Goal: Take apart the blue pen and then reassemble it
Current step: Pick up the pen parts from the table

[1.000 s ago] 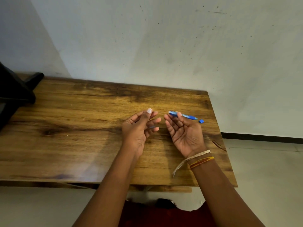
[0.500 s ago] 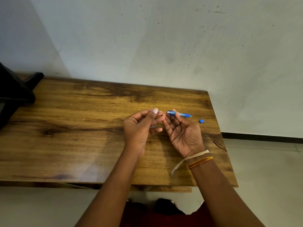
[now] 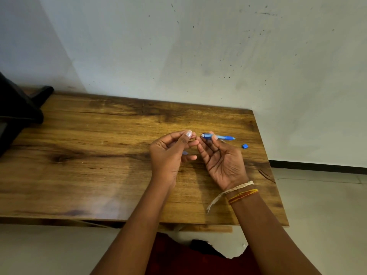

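My right hand [image 3: 220, 161] is palm up over the wooden table [image 3: 99, 155] and pinches the blue pen barrel [image 3: 219, 137] at its fingertips. The barrel lies level, with its open end pointing left and its tip pointing right. My left hand [image 3: 170, 153] is just left of that open end, thumb and forefinger pinched on a small thin pen part that is mostly hidden. A bluish bit [image 3: 185, 153] shows below its fingers. A small blue pen piece [image 3: 245, 146] lies loose on the table to the right of the barrel.
A black object [image 3: 17, 110] stands at the table's far left edge. A grey wall rises behind the table. The table's right edge [image 3: 278, 195] drops off to a tiled floor.
My hands have come closer together. The barrel has moved left, away from the loose blue piece, and its open end now sits next to my left fingertips.
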Motion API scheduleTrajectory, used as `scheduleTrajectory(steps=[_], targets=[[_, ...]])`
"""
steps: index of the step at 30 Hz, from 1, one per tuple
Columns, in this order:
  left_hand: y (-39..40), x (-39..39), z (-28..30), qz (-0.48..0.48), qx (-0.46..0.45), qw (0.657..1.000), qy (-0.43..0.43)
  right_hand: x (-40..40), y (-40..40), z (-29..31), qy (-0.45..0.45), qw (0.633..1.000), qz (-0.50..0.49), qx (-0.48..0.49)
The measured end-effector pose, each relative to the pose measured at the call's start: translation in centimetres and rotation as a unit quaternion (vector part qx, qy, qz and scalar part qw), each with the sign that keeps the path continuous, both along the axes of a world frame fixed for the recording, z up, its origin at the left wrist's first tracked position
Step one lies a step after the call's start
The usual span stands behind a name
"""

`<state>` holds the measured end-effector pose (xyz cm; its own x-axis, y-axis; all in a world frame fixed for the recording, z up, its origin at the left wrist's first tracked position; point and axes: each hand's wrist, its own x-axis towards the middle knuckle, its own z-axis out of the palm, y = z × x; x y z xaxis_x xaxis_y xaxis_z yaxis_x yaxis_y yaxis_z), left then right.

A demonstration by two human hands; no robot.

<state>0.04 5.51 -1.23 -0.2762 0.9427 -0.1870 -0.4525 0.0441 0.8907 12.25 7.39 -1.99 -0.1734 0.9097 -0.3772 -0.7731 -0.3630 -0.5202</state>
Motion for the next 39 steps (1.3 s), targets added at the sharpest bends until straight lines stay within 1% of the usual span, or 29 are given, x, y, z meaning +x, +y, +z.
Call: scheduleTrajectory(steps=[6,12,16,31,39], targets=[[0.1,-0.1,-0.5,0.003,0.023,0.999,0.030,-0.2,-0.1,0.2,-0.025,1.000,0.005,0.013],[0.2,-0.2,-0.4,0.010,0.018,1.000,-0.002,-0.2,-0.1,0.3,-0.009,1.000,-0.013,-0.004],[0.2,-0.2,-0.6,0.013,0.017,1.000,-0.013,-0.3,-0.2,0.3,-0.010,1.000,-0.008,-0.004],[0.3,-0.2,-0.9,0.006,0.024,1.000,-0.003,-0.4,-0.2,0.2,-0.004,1.000,-0.012,-0.004],[0.3,-0.2,-1.1,0.002,0.024,1.000,0.018,-0.3,-0.2,0.2,-0.025,1.000,0.003,0.014]])
